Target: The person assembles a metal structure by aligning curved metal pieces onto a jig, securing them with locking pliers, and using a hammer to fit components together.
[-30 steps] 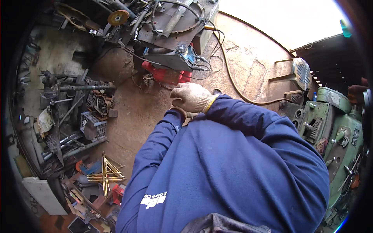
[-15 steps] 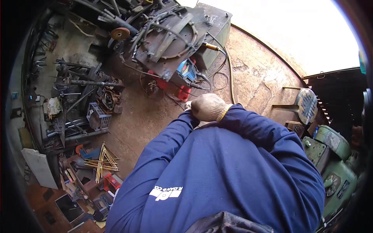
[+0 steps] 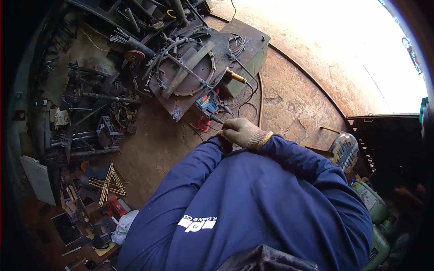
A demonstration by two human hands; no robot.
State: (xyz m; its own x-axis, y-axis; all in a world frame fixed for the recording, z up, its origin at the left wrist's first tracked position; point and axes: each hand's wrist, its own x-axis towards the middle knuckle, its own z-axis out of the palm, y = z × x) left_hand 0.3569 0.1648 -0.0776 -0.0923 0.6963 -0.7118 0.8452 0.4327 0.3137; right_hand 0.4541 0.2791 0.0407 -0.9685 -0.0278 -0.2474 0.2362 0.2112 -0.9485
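In a cluttered workshop, a person's right hand [image 3: 244,133], wearing a pale work glove [image 3: 260,137], is meeting the left sleeve's [image 3: 192,158] end before the chest. The left hand is apparently hiding beneath; how far either grip is opening, or what it is holding, cannot be told. Since half a second ago, the view is shifting, showing more bright ground [image 3: 312,40] beyond the desk [image 3: 181,103] and more of a white bag [image 3: 124,228].
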